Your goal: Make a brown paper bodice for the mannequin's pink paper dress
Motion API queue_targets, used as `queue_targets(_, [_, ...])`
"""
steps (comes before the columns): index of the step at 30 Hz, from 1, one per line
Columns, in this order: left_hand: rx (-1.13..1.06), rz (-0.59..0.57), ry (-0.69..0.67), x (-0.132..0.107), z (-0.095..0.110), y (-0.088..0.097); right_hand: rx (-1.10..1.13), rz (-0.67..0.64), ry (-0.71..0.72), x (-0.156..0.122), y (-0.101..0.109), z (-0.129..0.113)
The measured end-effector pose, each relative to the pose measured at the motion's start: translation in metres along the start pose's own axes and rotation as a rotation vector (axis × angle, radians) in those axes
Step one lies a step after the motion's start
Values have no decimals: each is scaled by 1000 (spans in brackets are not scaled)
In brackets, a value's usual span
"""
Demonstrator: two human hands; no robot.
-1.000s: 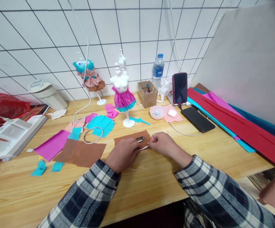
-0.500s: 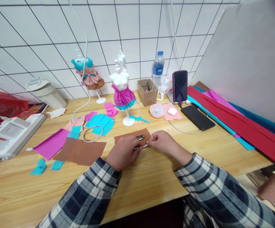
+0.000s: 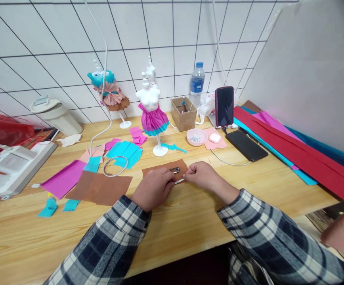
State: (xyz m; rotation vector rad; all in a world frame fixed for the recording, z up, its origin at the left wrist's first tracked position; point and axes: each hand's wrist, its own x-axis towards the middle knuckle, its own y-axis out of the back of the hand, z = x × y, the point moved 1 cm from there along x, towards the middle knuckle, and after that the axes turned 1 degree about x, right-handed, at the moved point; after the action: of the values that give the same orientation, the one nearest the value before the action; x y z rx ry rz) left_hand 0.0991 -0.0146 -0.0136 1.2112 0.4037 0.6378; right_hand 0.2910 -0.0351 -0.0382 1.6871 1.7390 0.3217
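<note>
Here the right hand (image 3: 201, 174) had the end of a thin, flat white strip (image 3: 179, 181) pinched between bunched fingertips, while the left hand (image 3: 152, 188) lay palm down, fingers close together, over a smooth brown sheet (image 3: 180, 163); whether it gripped the strip's other end, I couldn't tell. The strip ran in the short gap between the hands, along the sheet's near edge, and a rounded dark metal loop (image 3: 174, 170) poked out beside the left fingers. Behind, a hard white dummy (image 3: 148, 99) wore a gathered, crinkly magenta skirt (image 3: 154, 119) with a turquoise hem, and beads filled a round pink bowl (image 3: 197, 137).

Now the count: three dummies in all, two phones, one upright and one flat, one plastic bottle (image 3: 197, 81), one square cardboard box (image 3: 184, 114), and two small turquoise scraps at the lower left.

And the change from half a second earlier: the left thumb had come up nearer the fingers, less of the strip showed, and the dummies stood just as before.
</note>
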Motion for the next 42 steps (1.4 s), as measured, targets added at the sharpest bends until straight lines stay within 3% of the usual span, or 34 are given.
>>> queue_targets(26, [123, 26, -96, -2, -2, -4, -228, 44, 29, -2, 0, -2])
queue_targets(42, [193, -16, -74, -2, 5, 2, -420, 78, 75, -6, 6, -13])
